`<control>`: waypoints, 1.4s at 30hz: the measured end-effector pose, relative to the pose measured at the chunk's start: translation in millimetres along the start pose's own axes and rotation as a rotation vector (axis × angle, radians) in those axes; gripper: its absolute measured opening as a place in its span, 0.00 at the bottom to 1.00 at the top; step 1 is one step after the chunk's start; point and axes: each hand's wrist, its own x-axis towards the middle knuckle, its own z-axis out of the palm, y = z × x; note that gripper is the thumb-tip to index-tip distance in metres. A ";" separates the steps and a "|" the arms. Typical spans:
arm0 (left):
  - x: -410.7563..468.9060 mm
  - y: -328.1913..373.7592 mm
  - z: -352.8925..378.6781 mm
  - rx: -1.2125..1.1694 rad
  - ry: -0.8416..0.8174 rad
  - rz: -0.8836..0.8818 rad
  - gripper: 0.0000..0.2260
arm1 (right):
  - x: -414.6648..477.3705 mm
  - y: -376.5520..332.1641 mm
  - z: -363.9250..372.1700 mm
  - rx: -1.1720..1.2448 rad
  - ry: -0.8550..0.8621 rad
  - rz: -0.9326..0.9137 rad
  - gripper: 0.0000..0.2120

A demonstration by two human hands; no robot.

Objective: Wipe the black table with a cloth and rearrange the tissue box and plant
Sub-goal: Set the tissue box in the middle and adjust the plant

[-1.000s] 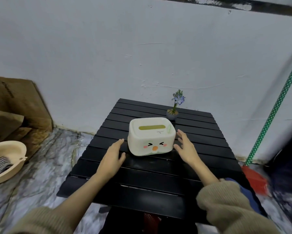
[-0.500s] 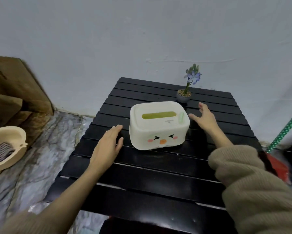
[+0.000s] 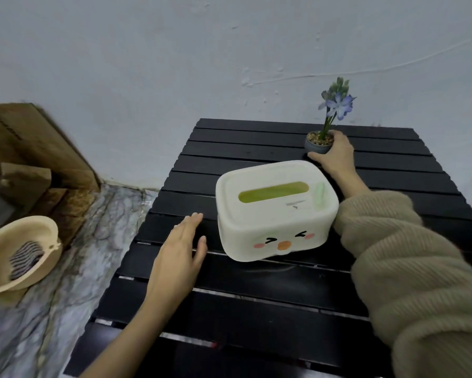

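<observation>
1 basin (image 3: 25,255) on floor, left, w/ 1 striped cloth (image 3: 25,259) inside. 1 black slatted tabletop (image 3: 256,301). Left hand (image 3: 179,257) open, flat, just beside 1 tissue box (image 3: 277,211) at tabletop centre. Right hand (image 3: 337,155) gripping pot of 1 plant (image 3: 320,141) nr far right edge.

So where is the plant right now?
In the head view the plant stands at the table's far right, near the wall, just behind the tissue box, with the right hand wrapped around its pot.
</observation>
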 end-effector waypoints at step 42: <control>-19.7 35.6 -35.5 -0.167 -0.144 0.148 0.29 | -193.3 -31.9 -87.9 -0.110 -0.334 -0.169 0.38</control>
